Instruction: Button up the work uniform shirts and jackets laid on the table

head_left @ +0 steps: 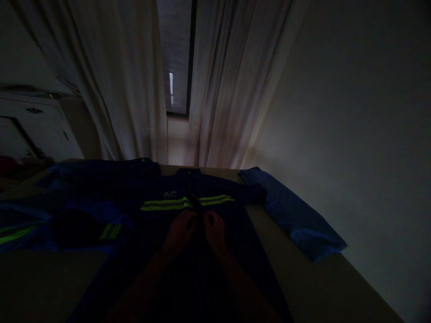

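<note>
A dark blue work jacket [188, 188] with yellow-green reflective stripes lies spread on a table [303, 269] in dim light. My left hand [182, 231] and my right hand [213, 231] rest side by side on the jacket's front, just below the chest stripe. Both have their fingers pinched on the front opening of the jacket. One sleeve [296, 215] stretches out to the right along the table edge.
More blue garments with reflective stripes [67, 211] are piled at the left. Pale curtains [215, 89] hang behind the table, with a narrow window gap between them. A white cabinet [37, 125] stands at far left. A plain wall is on the right.
</note>
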Demonstrator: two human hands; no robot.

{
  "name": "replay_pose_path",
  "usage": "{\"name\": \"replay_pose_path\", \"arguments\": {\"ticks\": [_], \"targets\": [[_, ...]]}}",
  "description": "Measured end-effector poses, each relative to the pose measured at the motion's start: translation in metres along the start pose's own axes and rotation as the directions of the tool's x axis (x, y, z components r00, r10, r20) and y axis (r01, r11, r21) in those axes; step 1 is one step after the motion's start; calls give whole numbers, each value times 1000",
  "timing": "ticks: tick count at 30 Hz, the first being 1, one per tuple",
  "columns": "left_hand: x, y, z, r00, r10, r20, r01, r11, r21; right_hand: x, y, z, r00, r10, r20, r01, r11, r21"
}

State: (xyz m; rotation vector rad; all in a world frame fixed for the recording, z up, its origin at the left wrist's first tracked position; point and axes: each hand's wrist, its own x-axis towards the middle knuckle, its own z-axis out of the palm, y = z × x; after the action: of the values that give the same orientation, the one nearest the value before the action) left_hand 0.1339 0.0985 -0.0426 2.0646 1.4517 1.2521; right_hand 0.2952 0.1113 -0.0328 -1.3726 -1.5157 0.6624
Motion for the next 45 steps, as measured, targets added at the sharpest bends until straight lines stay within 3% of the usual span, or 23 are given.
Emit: {"name": "replay_pose_path", "arguments": {"ticks": [14,27,34,45], "targets": [[3,5,-2,1000,19,14,-18,1000,-22,2,8,7,995,-40,89,48,995,-88],[6,-1,-3,991,-130,10,127,982,136,-1,-4,4,962,-235,141,247,966,-73],[7,-2,-3,991,-114,72,102,984,145,2,-9,2,975,-182,130,191,980,-54],[11,-10,-4,982,-189,23,188,981,58,5,-3,4,954,-209,216,214,977,3]]}}
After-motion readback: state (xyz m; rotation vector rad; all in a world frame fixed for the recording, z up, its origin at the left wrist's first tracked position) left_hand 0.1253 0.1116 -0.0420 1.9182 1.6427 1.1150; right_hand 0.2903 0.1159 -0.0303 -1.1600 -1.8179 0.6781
